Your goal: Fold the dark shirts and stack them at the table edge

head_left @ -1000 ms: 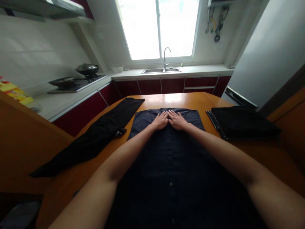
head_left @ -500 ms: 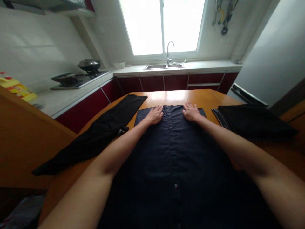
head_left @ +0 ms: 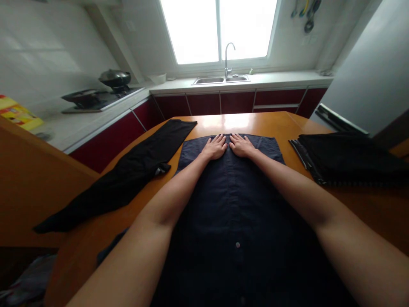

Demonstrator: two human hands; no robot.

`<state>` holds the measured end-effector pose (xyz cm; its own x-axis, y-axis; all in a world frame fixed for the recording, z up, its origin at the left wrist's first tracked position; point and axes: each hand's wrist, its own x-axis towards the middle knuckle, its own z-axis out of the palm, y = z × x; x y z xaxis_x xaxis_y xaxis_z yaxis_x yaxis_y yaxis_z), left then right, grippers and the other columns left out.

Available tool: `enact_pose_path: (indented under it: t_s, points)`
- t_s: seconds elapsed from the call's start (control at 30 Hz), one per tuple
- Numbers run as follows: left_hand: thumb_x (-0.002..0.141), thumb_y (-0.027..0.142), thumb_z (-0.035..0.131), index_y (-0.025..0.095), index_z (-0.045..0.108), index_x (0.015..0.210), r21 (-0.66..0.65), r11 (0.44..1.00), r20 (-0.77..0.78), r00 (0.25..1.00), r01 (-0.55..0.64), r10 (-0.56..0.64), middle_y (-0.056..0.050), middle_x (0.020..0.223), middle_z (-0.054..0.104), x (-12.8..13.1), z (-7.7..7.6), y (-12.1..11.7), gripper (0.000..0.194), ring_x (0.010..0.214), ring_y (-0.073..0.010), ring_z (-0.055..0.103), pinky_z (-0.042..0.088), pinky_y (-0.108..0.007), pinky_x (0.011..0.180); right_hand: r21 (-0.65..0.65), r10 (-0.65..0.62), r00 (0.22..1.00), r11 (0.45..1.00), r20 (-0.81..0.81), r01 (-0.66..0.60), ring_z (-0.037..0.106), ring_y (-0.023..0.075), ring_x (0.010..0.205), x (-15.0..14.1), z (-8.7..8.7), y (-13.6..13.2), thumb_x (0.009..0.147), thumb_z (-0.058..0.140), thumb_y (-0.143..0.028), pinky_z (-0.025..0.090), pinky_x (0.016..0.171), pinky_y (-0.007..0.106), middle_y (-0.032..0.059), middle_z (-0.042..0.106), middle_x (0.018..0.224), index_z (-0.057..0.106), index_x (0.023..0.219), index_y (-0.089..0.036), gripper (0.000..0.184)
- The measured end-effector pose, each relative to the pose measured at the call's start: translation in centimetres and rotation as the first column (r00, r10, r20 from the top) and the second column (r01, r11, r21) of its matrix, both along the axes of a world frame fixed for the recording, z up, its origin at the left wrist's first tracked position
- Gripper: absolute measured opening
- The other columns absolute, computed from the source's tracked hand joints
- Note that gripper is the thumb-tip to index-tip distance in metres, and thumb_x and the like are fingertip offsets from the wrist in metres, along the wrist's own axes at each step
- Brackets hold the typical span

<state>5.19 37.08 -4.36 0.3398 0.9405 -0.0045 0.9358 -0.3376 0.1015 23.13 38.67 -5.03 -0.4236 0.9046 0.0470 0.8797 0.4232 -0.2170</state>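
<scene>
A dark navy buttoned shirt (head_left: 231, 200) lies spread flat on the wooden table (head_left: 211, 121), its button strip running down the middle. Near the shirt's far edge, my left hand (head_left: 215, 147) rests flat with fingers stretched out, just left of the strip. My right hand (head_left: 242, 146) lies flat on the cloth just right of it, fingers also extended. The two hands are close together but apart. Neither hand holds anything. My forearms cover parts of the shirt's sides.
Black folded trousers (head_left: 128, 175) lie along the table's left side. On the right is a stack of folded black cloth (head_left: 351, 157) with a shiny plastic-looking edge. Beyond the table are a sink (head_left: 220, 80), a stove with a lidded wok (head_left: 115, 79), and a fridge (head_left: 367, 72).
Both hands have slid inward along the shirt's far edge, from wide apart to close together at the button strip. The camera view has tilted slightly downward.
</scene>
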Motion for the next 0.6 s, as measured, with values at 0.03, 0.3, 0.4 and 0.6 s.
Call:
enact_pose_path:
  t_s: [0.03,0.3,0.4,0.6]
  points:
    - [0.103,0.047,0.020,0.019,0.023,0.162,0.007,1.000,0.004,1.000,-0.011,0.011,-0.005,0.169,0.016,0.1,-0.1,0.2,0.065,0.156,-0.0235,0.013,0.013,-0.052,0.125,0.006,-0.011,1.000,1.000,0.001,0.011,0.017,0.0261,0.155,0.1,-0.1,0.4,0.102,0.027,-0.044,0.012,0.124,0.055,0.0103,0.021,0.168,0.030,0.159,-0.015,0.064]
    - [0.102,0.054,0.022,0.022,0.025,0.161,0.043,0.997,0.016,0.998,-0.063,0.062,-0.005,0.169,0.020,0.1,-0.4,0.9,0.068,0.156,-0.0259,0.018,0.014,-0.053,0.125,0.030,-0.021,1.000,0.999,0.004,0.021,0.019,0.0269,0.155,0.3,-0.4,0.9,0.102,0.028,-0.049,0.013,0.124,0.054,0.0131,0.022,0.167,0.031,0.159,-0.013,0.068]
    - [0.102,0.054,0.021,0.019,0.025,0.161,0.040,0.997,0.011,0.998,-0.063,0.063,-0.006,0.169,0.020,0.2,-0.2,0.6,0.069,0.155,-0.0265,0.018,0.015,-0.053,0.125,0.021,-0.002,1.000,1.000,0.000,0.001,0.018,0.0265,0.155,2.0,-0.4,1.0,0.103,0.024,-0.052,0.014,0.124,0.052,0.0137,0.022,0.167,0.030,0.159,-0.011,0.070]
    - [0.102,0.056,0.020,0.021,0.025,0.162,0.041,0.997,0.018,0.998,-0.067,0.067,-0.005,0.169,0.019,0.1,-0.5,0.9,0.070,0.156,-0.0265,0.017,0.015,-0.054,0.125,-0.018,-0.091,0.995,0.996,0.046,0.092,0.014,0.0254,0.156,10.7,-0.5,2.6,0.103,0.016,-0.055,0.010,0.125,0.053,0.0110,0.019,0.168,0.028,0.160,-0.012,0.072]
